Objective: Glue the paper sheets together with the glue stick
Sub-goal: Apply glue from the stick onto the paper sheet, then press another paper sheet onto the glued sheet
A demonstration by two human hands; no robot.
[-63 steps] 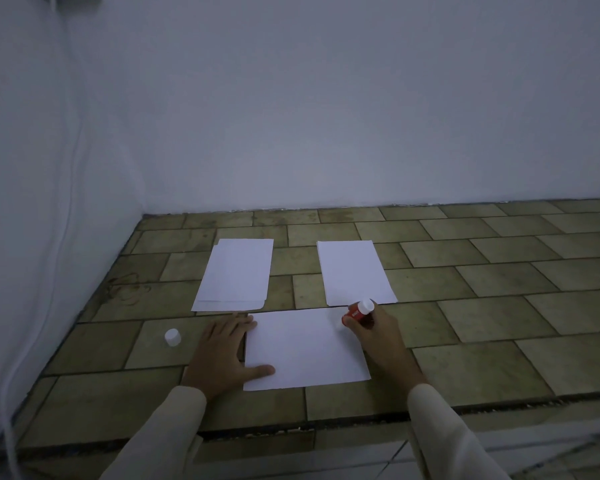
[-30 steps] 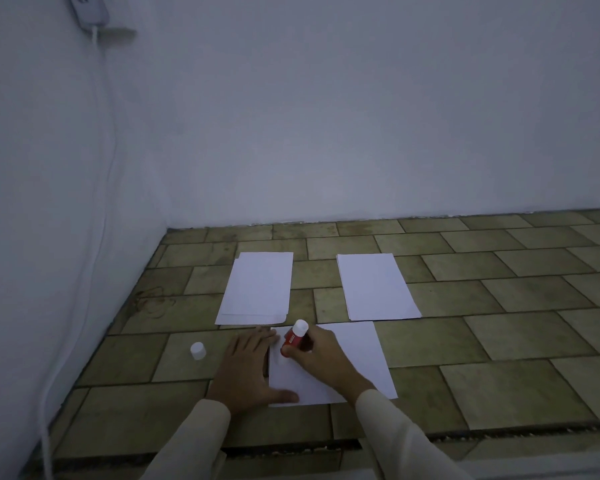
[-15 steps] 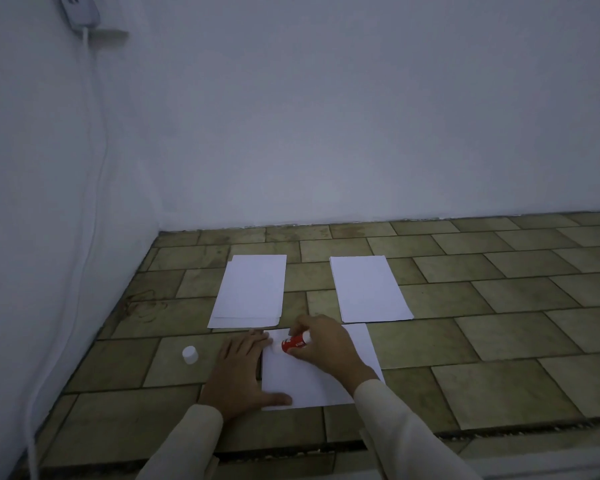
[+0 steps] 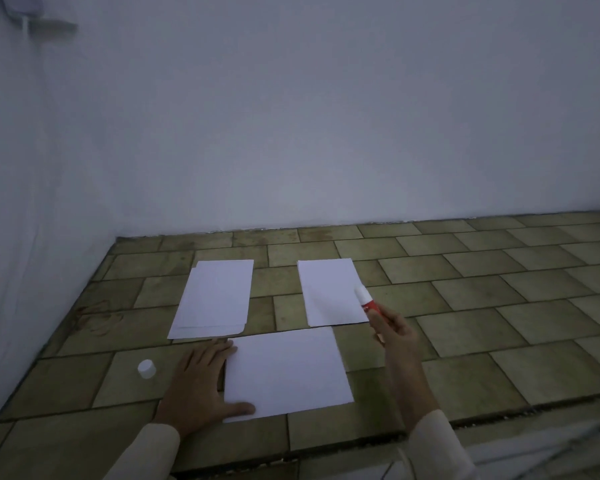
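A white paper sheet (image 4: 288, 370) lies crosswise on the tiled surface in front of me. My left hand (image 4: 201, 386) rests flat at its left edge, thumb on the near corner. My right hand (image 4: 397, 337) is lifted to the right of the sheet and grips a red glue stick (image 4: 367, 301), its white tip pointing up and away, clear of the paper. Farther back lie a small stack of white sheets (image 4: 215, 297) on the left and a single white sheet (image 4: 331, 292) on the right. The glue stick's white cap (image 4: 146, 368) stands left of my left hand.
The tiled surface (image 4: 482, 306) meets a white wall at the back and another on the left. Its front edge drops off just before my sleeves. A white cable fitting (image 4: 25, 12) hangs on the left wall, top corner.
My right hand has lifted the glue stick off the left part of the near sheet and swung it right, beyond the sheet's right edge. My left hand stays pressed at the sheet's left edge.
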